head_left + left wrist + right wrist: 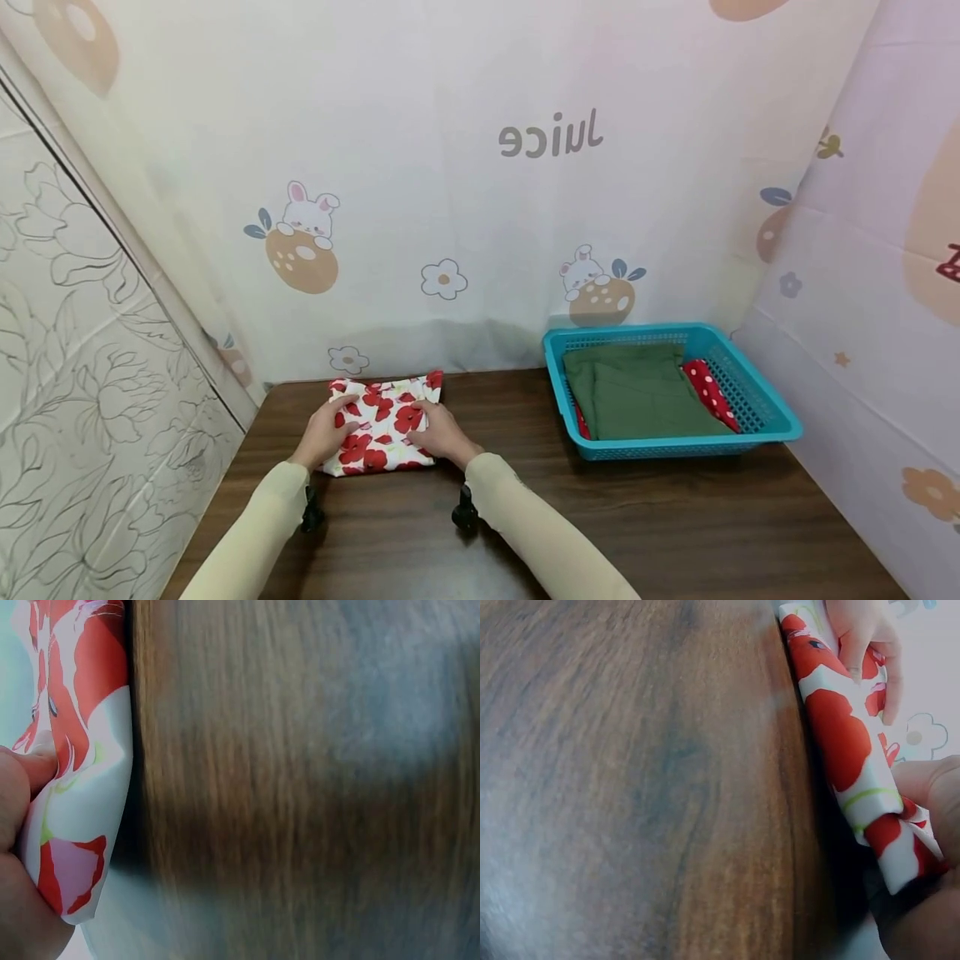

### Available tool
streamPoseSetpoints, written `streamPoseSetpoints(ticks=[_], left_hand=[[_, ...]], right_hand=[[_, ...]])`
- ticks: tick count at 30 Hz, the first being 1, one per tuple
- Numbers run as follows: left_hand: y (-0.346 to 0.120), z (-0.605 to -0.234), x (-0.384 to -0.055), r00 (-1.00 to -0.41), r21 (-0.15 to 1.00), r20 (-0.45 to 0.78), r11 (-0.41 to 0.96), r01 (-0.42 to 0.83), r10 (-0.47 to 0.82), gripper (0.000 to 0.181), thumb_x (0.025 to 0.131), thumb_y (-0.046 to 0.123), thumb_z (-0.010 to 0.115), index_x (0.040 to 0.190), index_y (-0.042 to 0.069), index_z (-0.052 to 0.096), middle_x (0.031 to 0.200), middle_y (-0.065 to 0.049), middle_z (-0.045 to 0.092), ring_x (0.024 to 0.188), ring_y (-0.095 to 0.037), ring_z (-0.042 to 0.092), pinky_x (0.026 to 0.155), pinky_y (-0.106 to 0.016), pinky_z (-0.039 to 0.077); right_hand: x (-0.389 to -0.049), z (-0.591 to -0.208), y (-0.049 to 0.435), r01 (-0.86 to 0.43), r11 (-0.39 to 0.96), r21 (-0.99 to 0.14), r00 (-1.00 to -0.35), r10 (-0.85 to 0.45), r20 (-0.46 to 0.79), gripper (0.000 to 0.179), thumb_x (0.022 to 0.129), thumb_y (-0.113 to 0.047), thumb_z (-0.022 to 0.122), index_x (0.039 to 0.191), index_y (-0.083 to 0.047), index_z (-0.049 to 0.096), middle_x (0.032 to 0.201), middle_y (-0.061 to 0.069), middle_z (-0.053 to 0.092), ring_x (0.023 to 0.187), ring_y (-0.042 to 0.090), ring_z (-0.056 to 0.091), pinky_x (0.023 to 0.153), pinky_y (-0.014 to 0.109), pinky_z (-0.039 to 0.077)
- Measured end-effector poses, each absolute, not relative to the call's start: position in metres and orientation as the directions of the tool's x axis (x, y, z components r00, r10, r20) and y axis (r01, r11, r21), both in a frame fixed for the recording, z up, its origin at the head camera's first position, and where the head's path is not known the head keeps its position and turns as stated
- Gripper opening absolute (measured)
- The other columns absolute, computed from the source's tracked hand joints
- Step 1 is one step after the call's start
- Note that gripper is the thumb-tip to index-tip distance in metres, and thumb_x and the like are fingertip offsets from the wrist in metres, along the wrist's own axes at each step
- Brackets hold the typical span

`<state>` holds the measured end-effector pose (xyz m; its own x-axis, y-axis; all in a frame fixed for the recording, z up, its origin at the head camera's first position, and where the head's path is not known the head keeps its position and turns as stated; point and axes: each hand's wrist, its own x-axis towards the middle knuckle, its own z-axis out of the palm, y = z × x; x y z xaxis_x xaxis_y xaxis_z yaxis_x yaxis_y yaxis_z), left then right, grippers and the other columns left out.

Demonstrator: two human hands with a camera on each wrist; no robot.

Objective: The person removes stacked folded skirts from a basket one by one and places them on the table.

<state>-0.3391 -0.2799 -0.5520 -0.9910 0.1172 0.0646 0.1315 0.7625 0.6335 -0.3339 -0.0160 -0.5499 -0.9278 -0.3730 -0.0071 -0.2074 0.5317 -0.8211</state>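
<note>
A folded white cloth (384, 423) with red flowers lies at the back left of the table. On its left side my left hand (324, 435) grips the edge, thumb and fingers over the top. My right hand (444, 433) holds the opposite side in much the same way. The left wrist view shows the left thumb (36, 766) pressing into the cloth. In the right wrist view, the cloth's near edge (840, 742) forms a thick layered fold, and its corner sits against the right palm. The undersides of both hands are hidden.
A blue plastic basket (772, 419) stands at the back right of the brown wooden table (675, 517). Inside are a folded green cloth (637, 392) and a red cloth with white dots (708, 392). Printed curtains (465, 200) hang behind and beside the table.
</note>
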Motion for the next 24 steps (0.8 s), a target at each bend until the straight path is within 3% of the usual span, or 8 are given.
streamPoseSetpoints(ticks=[6, 9, 11, 13, 18, 24], left_hand=[[-0.289, -0.548, -0.341, -0.986, 0.594, 0.063, 0.788, 0.163, 0.157, 0.054, 0.096, 0.007, 0.070, 0.147, 0.002, 0.052, 0.149, -0.029, 0.051, 0.140, -0.049, 0.045, 0.113, -0.067, 0.037], [-0.292, -0.547, -0.341, -0.985, 0.578, 0.060, 0.799, 0.167, 0.162, 0.054, 0.096, 0.007, 0.070, 0.146, 0.001, 0.053, 0.147, -0.029, 0.052, 0.139, -0.049, 0.046, 0.113, -0.067, 0.037], [-0.292, -0.546, -0.340, -0.985, 0.569, 0.051, 0.806, 0.163, 0.163, 0.054, 0.095, 0.007, 0.071, 0.146, 0.001, 0.053, 0.146, -0.031, 0.052, 0.137, -0.051, 0.046, 0.112, -0.068, 0.037], [-0.291, -0.546, -0.339, -0.987, 0.572, 0.028, 0.807, 0.145, 0.157, 0.054, 0.095, 0.007, 0.071, 0.146, 0.001, 0.053, 0.145, -0.032, 0.051, 0.136, -0.052, 0.045, 0.112, -0.069, 0.036], [-0.287, -0.547, -0.337, -0.991, 0.567, -0.024, 0.818, 0.097, 0.133, 0.053, 0.096, 0.009, 0.070, 0.145, 0.001, 0.053, 0.138, -0.035, 0.049, 0.127, -0.050, 0.048, 0.109, -0.069, 0.039], [-0.284, -0.547, -0.335, -0.995, 0.549, -0.039, 0.834, 0.056, 0.093, 0.053, 0.097, 0.013, 0.070, 0.146, 0.003, 0.052, 0.138, -0.037, 0.045, 0.124, -0.050, 0.047, 0.106, -0.069, 0.042]], right_hand=[[-0.336, -0.544, -0.017, -0.210, 0.534, -0.819, -0.918, -0.396, -0.023, 0.056, 0.093, -0.020, 0.076, 0.144, -0.006, 0.056, 0.141, 0.012, 0.060, 0.122, 0.021, 0.058, 0.103, 0.042, 0.053], [-0.336, -0.543, -0.016, -0.195, 0.523, -0.830, -0.916, -0.399, -0.036, 0.054, 0.095, -0.019, 0.074, 0.144, -0.006, 0.055, 0.140, 0.014, 0.061, 0.091, 0.017, 0.064, 0.089, 0.037, 0.056], [-0.335, -0.543, -0.015, -0.176, 0.521, -0.836, -0.917, -0.395, -0.053, 0.053, 0.096, -0.018, 0.073, 0.144, -0.006, 0.054, 0.138, 0.015, 0.061, 0.070, 0.015, 0.058, 0.077, 0.034, 0.056], [-0.334, -0.544, -0.014, -0.168, 0.529, -0.832, -0.918, -0.392, -0.064, 0.053, 0.096, -0.018, 0.072, 0.145, -0.006, 0.054, 0.137, 0.015, 0.061, 0.064, 0.013, 0.053, 0.074, 0.032, 0.055], [-0.332, -0.546, -0.013, -0.187, 0.565, -0.804, -0.921, -0.386, -0.057, 0.052, 0.096, -0.020, 0.072, 0.143, -0.006, 0.055, 0.141, 0.013, 0.060, 0.096, 0.014, 0.058, 0.094, 0.036, 0.054], [-0.330, -0.543, -0.011, -0.193, 0.569, -0.799, -0.925, -0.378, -0.046, 0.051, 0.096, -0.017, 0.071, 0.143, -0.004, 0.055, 0.142, 0.018, 0.055, 0.119, 0.024, 0.053, 0.101, 0.044, 0.051]])
